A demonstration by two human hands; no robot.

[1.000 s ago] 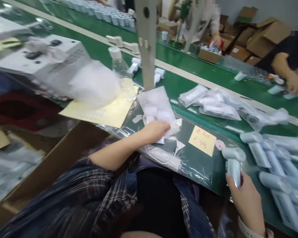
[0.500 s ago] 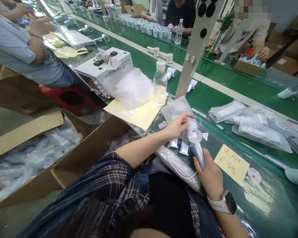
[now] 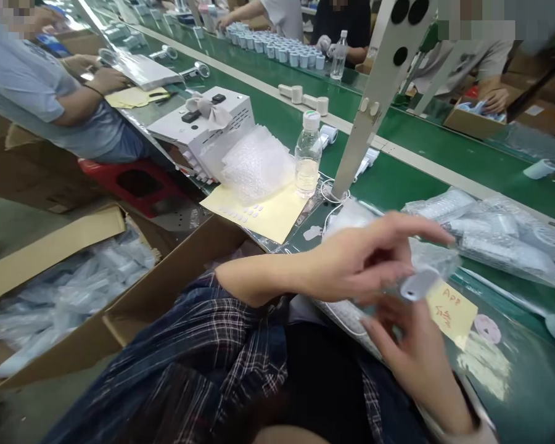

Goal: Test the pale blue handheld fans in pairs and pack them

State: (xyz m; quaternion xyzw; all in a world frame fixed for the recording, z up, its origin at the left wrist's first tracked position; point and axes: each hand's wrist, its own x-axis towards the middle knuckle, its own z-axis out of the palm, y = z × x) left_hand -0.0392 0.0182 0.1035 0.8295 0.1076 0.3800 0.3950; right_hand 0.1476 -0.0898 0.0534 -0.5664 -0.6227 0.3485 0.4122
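A pale grey-blue handheld device [image 3: 419, 283], like a small fan or hair dryer, is lifted off the bench with its handle end facing me. The thumb of my left hand [image 3: 365, 256] lies against it; the index finger stretches out beyond. Just below, my right hand [image 3: 416, 354] is close to the device, thumb apart, its other fingers smeared by motion. Most of the device is hidden behind my hands. Clear bubble wrap [image 3: 437, 256] shows behind it. A yellow note [image 3: 457, 314] with red writing lies on the bench beyond my right hand.
Several bubble-wrapped items [image 3: 494, 234] lie at the right. A bottle [image 3: 308, 157], a stack of bubble bags [image 3: 256, 163] and a white box [image 3: 208, 123] stand ahead. A metal post [image 3: 374, 105] rises there. An open carton [image 3: 74, 296] holds bagged pieces; co-workers sit around the green belt.
The device has come up off the bench toward me and turned, so its handle end now faces me and its grille is hidden. Both hands have risen and drawn close together.
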